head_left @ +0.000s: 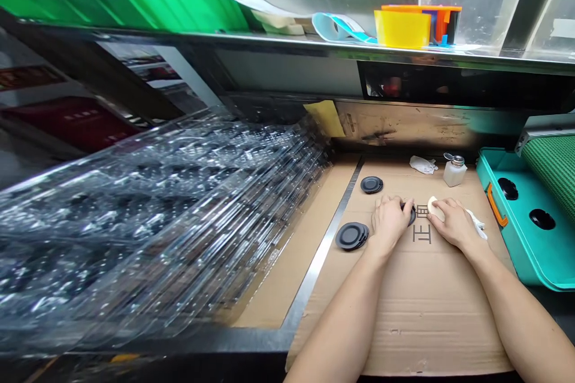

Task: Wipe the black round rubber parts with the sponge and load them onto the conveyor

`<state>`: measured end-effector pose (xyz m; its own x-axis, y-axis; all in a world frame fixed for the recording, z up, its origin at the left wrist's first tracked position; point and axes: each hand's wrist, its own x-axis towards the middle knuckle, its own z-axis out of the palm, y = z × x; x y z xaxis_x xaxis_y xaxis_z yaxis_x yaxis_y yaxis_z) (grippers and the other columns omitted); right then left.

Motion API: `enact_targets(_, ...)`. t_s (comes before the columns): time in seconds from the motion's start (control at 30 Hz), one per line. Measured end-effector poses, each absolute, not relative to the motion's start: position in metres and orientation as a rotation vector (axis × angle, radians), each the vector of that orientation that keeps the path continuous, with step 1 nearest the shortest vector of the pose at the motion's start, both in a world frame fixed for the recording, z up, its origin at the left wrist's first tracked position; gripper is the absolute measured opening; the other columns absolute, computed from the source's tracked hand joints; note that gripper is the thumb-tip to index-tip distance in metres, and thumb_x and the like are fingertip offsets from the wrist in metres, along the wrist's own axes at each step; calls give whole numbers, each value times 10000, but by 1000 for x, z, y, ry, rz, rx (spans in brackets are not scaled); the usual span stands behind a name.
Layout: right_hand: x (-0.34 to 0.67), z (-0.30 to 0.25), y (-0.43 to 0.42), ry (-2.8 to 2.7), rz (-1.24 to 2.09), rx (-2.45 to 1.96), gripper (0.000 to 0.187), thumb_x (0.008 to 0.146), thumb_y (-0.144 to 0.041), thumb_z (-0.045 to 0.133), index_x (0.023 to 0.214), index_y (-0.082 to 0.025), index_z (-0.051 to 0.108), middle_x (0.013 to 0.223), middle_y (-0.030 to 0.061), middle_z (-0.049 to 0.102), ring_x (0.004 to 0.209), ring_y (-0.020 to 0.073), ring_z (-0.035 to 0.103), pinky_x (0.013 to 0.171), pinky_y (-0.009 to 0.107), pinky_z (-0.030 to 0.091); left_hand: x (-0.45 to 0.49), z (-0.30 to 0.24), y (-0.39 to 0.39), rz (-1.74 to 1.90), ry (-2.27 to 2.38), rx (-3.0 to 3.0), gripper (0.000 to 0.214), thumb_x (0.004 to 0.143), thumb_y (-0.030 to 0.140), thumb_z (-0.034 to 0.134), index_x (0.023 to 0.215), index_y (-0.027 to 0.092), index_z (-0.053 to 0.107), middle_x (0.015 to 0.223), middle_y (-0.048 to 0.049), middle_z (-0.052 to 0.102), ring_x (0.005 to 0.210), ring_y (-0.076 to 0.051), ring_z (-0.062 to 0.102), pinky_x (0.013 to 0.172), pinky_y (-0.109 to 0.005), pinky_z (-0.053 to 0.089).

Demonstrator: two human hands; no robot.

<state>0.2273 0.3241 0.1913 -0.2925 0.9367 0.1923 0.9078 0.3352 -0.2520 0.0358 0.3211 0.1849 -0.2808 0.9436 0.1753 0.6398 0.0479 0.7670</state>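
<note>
Over the cardboard sheet (431,311), my left hand (389,218) has its fingers closed on a black disc (412,215), most of which the hand hides. To its right, my right hand (454,221) grips a cream-coloured round pad (435,208) between thumb and fingers. A white cloth (477,224) shows from behind the right hand. Left of my left hand lie a stack of black discs (353,236) and, farther back, a smaller stack of black discs (372,184).
A small white bottle (454,172) with a metal top stands behind my hands, near crumpled white tissue (423,164). At right, a teal tray (494,173) holds two black discs beside a green conveyor belt (554,161). Stacked clear plastic trays (179,221) fill the left. A shelf (287,42) runs overhead.
</note>
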Motion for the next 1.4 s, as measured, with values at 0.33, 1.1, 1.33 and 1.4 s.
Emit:
enact_targets(0.33, 228, 190, 326, -2295, 170, -1655, 355, 963, -468, 543, 1238, -267, 639, 1150, 75, 640, 1126, 239, 545, 914, 312, 395, 26, 191, 304, 528, 1837, 2102, 639, 787, 506, 718, 1326, 186, 595, 1320, -143, 595, 1227, -350, 491, 1001, -414, 428)
enact_targets(1.1, 230, 191, 322, -2316, 209, -1670, 346, 963, -474, 522, 1191, -242, 639, 1159, 93, 625, 1117, 255, 531, 889, 322, 392, -82, 239, 266, 43, 1640, 2148, 691, 675, 203, 617, 1363, 171, 564, 1433, -113, 546, 1348, -279, 488, 1148, -380, 358)
enact_targets(1.33, 228, 188, 328, -2334, 225, -1668, 358, 964, -470, 527, 1194, -218, 636, 1167, 115, 622, 1119, 271, 529, 937, 354, 418, -77, 237, 271, -47, 1616, 2186, 630, 654, 208, 607, 1284, 202, 620, 1364, -86, 594, 1281, -270, 553, 1114, -355, 409)
enact_targets(1.4, 223, 195, 322, -2313, 234, -1688, 373, 944, -462, 573, 1208, -205, 633, 1221, 130, 604, 1162, 281, 510, 973, 378, 426, -78, 237, 269, -51, 1591, 2226, 595, 666, 255, 619, 1259, 203, 637, 1326, -86, 622, 1254, -277, 575, 1109, -365, 420)
